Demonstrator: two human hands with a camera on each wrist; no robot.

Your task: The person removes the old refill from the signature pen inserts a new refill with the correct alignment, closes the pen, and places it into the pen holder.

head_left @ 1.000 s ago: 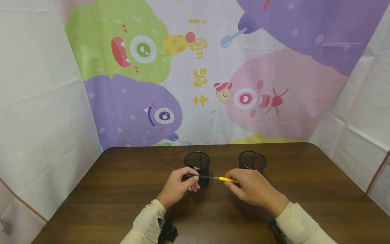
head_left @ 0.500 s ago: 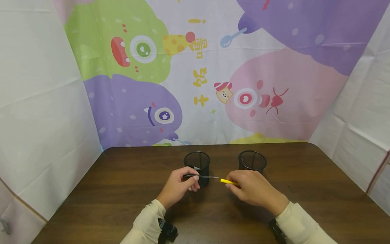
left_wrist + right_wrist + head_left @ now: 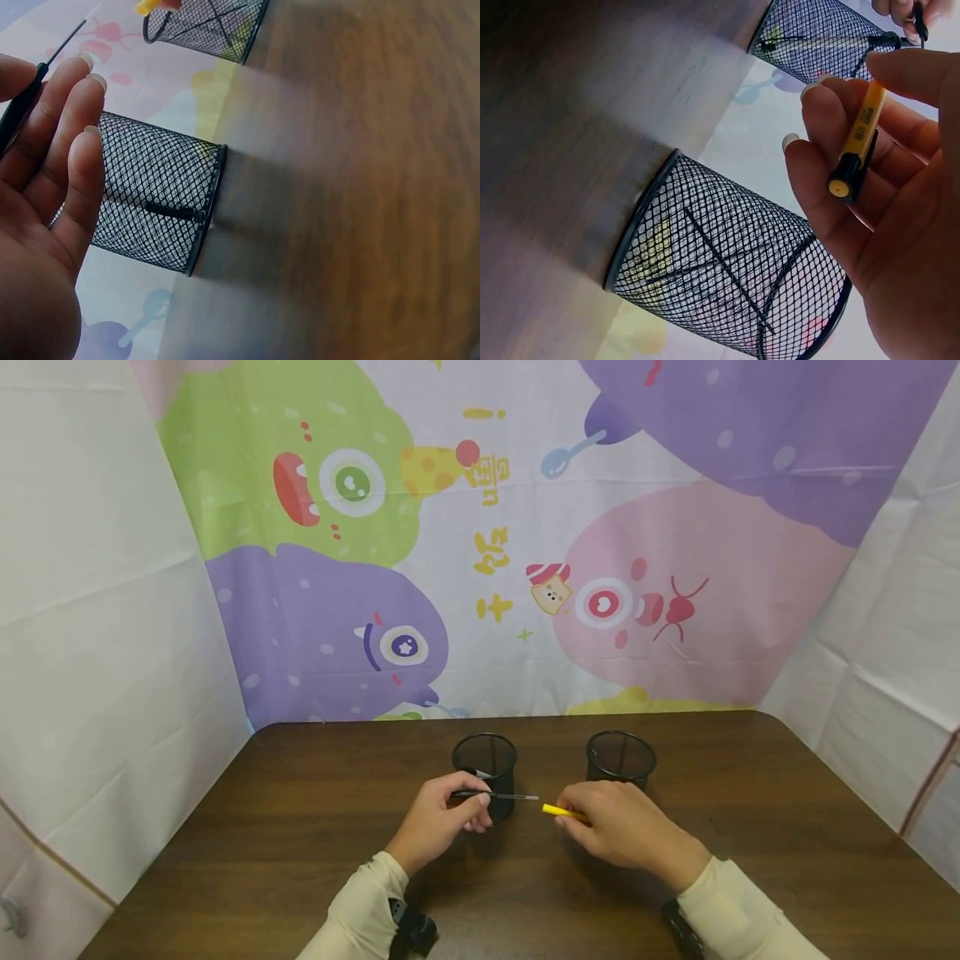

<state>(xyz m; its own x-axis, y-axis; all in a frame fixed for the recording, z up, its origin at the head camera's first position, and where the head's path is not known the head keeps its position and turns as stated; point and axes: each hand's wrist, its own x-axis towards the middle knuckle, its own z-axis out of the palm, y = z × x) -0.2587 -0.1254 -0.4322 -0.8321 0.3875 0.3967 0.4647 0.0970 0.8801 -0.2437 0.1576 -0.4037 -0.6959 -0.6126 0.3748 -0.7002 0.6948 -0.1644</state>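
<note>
My left hand (image 3: pixel 442 817) pinches the black front part (image 3: pixel 24 109) of a pen between thumb and index finger. Its thin refill (image 3: pixel 517 796) sticks out bare towards the right. Facing it, my right hand (image 3: pixel 626 827) holds the yellow pen barrel (image 3: pixel 866 120), which has a black clip and a black-and-yellow end. A small gap separates refill tip and barrel mouth. Behind the left hand stands a black mesh pen cup (image 3: pixel 504 797) with a dark pen (image 3: pixel 172 211) inside. Another mesh pen cup (image 3: pixel 712 255) stands behind the right hand, a thin dark stick (image 3: pixel 731 271) in it.
Both cups stand on a dark brown wooden table (image 3: pixel 300 827), towards its far edge. A cartoon-printed cloth (image 3: pixel 495 668) hangs behind the table, with white cloth (image 3: pixel 112 610) at the sides.
The refill's tip, inside the yellow barrel's mouth a second ago, is now out of it. My right hand has drawn the barrel slightly right and down; my left hand stays nearly still.
</note>
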